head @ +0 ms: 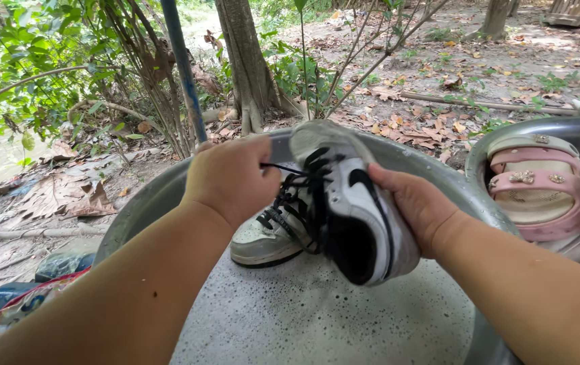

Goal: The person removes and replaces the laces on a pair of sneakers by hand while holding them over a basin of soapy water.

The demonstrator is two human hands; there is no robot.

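Head view: the left hand (230, 177) pinches a black lace (288, 169) and the right hand (417, 203) clamps the side of a white-and-black sneaker (350, 203), held over soapy water in a metal basin (155, 196). Looks like unlacing, so the pull should run straight along the eyelets. It looks wet and scuffed; a second sneaker (263, 243) sits below.

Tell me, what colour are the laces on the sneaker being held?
Black laces, on the white-and-black sneaker; the head view shows them.
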